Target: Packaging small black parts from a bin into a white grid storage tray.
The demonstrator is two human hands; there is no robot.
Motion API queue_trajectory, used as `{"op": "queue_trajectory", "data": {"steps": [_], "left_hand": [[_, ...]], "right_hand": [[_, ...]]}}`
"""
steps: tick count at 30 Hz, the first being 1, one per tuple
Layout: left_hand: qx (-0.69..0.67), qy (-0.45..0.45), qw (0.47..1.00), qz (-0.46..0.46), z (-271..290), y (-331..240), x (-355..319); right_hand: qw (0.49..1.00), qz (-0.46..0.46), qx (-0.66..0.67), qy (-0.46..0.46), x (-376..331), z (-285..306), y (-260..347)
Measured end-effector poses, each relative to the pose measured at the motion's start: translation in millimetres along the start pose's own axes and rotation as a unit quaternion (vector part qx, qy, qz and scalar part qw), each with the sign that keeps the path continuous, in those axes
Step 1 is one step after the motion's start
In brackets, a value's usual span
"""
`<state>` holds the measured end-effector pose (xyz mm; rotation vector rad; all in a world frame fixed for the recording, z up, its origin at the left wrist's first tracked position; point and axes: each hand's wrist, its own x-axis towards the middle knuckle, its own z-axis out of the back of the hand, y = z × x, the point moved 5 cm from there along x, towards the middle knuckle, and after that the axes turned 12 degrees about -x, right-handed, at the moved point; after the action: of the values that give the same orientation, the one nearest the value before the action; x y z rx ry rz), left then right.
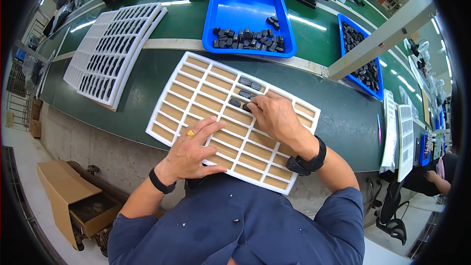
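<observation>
Right hand (pixel 274 118) hides its fingertips.

A blue bin (pixel 248 17) is sitting on the green table (pixel 147 98). A filled white tray (pixel 110 51) is lying left of that bin, with a cardboard box (pixel 66 201) standing below the table.

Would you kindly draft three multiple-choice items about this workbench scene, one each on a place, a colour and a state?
1. Where does the left hand rest?
A. flat on the white foam grid tray with brown cells
B. inside the blue tray
C. on the cardboard box

2. What colour is the plastic tray holding loose small black parts beyond the grid tray?
A. red
B. blue
C. yellow

3. How full is the grid tray under the hands?
A. every cell filled
B. about half filled
C. mostly empty, a few black parts near the right hand

Answers: 1 A, the palm lies on its near cells; 2 B, its walls are bright blue; 3 C, brown cell floors show nearly everywhere.
</observation>
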<state>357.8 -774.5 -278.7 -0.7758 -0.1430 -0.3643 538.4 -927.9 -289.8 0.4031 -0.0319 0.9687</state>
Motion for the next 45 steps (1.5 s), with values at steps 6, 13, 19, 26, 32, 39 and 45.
{"op": "queue_trajectory", "data": {"steps": [6, 13, 19, 26, 32, 39, 45], "left_hand": [[0.009, -0.009, 1.0, -0.008, 0, -1, -2], [0.014, -0.01, 1.0, 0.003, -4, 1, -2], [0.037, -0.007, 0.999, 0.005, -6, 0, 3], [0.052, -0.008, 0.998, 0.02, -12, -4, 7], [0.051, -0.037, 0.998, 0.023, -19, -8, 8], [0.038, -0.081, 0.996, 0.025, -24, -10, 16], [-0.011, -0.037, 0.998, 0.049, 39, -32, 26]], "right_hand": [[0.995, -0.029, 0.047, 0.084, 4, 8, 5], [0.999, -0.007, -0.022, 0.046, 3, 1, 9], [0.995, 0.009, -0.076, 0.066, 1, -8, 13], [0.994, -0.04, -0.043, 0.094, 17, 3, 13], [0.997, -0.021, -0.03, 0.069, 18, 2, -1], [0.994, 0.032, -0.058, 0.083, 37, 12, -4], [0.994, 0.082, -0.069, 0.017, 96, 31, -45]]}}
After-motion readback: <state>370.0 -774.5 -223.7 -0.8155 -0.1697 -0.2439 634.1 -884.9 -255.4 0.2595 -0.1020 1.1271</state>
